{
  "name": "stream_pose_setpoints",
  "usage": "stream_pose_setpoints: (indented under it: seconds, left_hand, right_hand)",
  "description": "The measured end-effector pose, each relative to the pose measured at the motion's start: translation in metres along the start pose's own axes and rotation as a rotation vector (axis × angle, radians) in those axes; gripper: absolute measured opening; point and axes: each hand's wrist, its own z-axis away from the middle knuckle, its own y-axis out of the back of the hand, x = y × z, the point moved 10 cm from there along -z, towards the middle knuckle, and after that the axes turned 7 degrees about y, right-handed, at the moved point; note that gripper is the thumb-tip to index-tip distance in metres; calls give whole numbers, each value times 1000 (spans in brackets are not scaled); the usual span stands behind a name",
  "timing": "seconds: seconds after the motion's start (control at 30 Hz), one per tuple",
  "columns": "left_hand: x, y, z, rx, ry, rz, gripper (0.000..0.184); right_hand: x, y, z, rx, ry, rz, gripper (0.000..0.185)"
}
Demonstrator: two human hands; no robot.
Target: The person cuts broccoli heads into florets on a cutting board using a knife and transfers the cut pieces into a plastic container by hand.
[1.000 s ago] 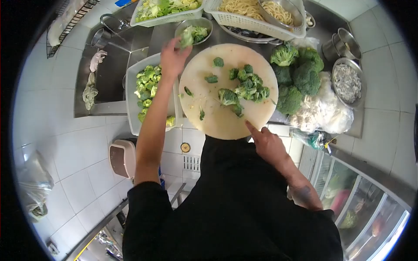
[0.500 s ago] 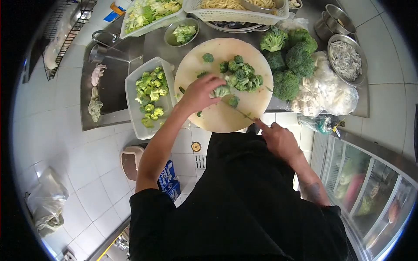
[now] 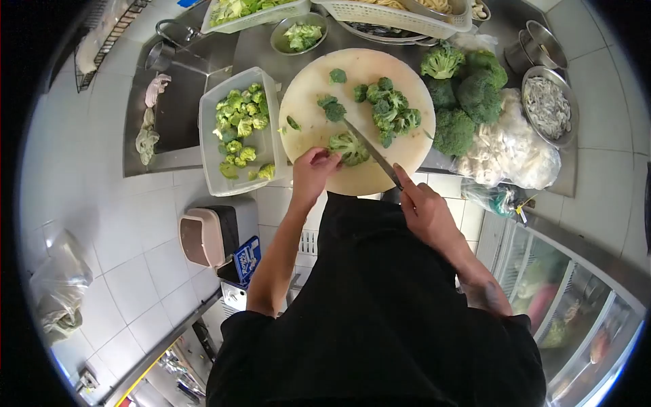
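A round cutting board [image 3: 319, 81] lies in front of me. Near its close edge, the fingers of my left hand [image 3: 314, 175] are closed on the side of a broccoli piece [image 3: 350, 148]. My right hand [image 3: 427, 210] grips the handle of a knife [image 3: 371, 150], its index finger stretched along the top. The blade slants up and left across the board, just right of the broccoli piece. By the knife tip lies a small floret [image 3: 332, 108]. More cut florets [image 3: 390, 112] are heaped on the board's right half.
A plastic tub [image 3: 274, 129] of cut florets stands left of the board, beside the sink [image 3: 180, 102]. Whole broccoli heads [image 3: 481, 95], bagged mushrooms [image 3: 505, 146] and a metal bowl [image 3: 568, 102] of pale strips are on the right. Behind stand a small bowl [image 3: 298, 46] and a white basket [image 3: 400, 24].
My left hand has moved down toward the board's near edge with the broccoli piece. The knife now points further up the board. The whole view has shifted a little.
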Motion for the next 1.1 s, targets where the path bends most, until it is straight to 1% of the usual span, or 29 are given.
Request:
stream_pose_setpoints:
  seconds: [0.07, 0.1, 0.17, 0.3, 0.37, 0.5, 0.57, 0.7, 0.77, 0.8, 0.87, 0.9, 0.97, 1.0, 1.03, 1.07, 1.1]
  left_hand:
    - [-11, -6, 15, 1, 83, 293, 27]
    - [-14, -7, 16, 2, 88, 297, 27]
    - [-23, -11, 16, -20, 141, 425, 24]
    - [-24, -12, 18, -22, 123, 429, 22]
    - [-20, -10, 18, -11, 111, 363, 22]
    - [-24, -10, 16, -16, 108, 355, 22]
    - [-28, -6, 15, 2, 119, 307, 24]
    - [-27, 1, 13, -4, 133, 247, 29]
    - [-2, 16, 12, 167, -86, -128, 44]
    - [3, 15, 11, 169, -87, -128, 44]
    - [39, 5, 17, 200, -300, -308, 63]
    - [41, 5, 14, 210, -293, -308, 63]
    - [71, -21, 19, 160, -593, -640, 73]
    - [81, -24, 20, 168, -593, -640, 73]
    - [83, -35, 16, 68, -485, -723, 71]
    - [78, -47, 12, -26, -372, -802, 69]
    - [80, -50, 9, -1, -365, -805, 69]
  right_hand:
    - [-5, -6, -1, -44, 23, 36, 59]
    - [-6, -8, -1, -50, 22, 37, 59]
    - [-8, -13, 0, -106, 14, 71, 60]
    - [-14, -13, -1, -143, 11, 141, 60]
    - [-15, -14, -2, -203, -4, 215, 61]
    - [-6, -25, 1, -271, -28, 199, 64]
    - [11, -46, 6, -269, -22, 207, 66]
    - [19, -46, 6, -312, -58, 157, 66]
    - [16, -31, 3, -288, -27, 79, 63]
    - [14, -22, 3, -288, -25, 78, 63]
    - [8, 3, 4, -198, -65, -10, 61]
    - [3, 8, 4, -207, -58, -12, 61]
    - [1, 30, 0, -70, -79, -40, 58]
    - [4, 35, -1, -4, -74, -67, 58]
    - [7, 34, 0, -7, -66, -66, 58]
    - [12, 38, 1, 35, -77, -39, 58]
    - [14, 41, -1, 75, -78, -16, 58]
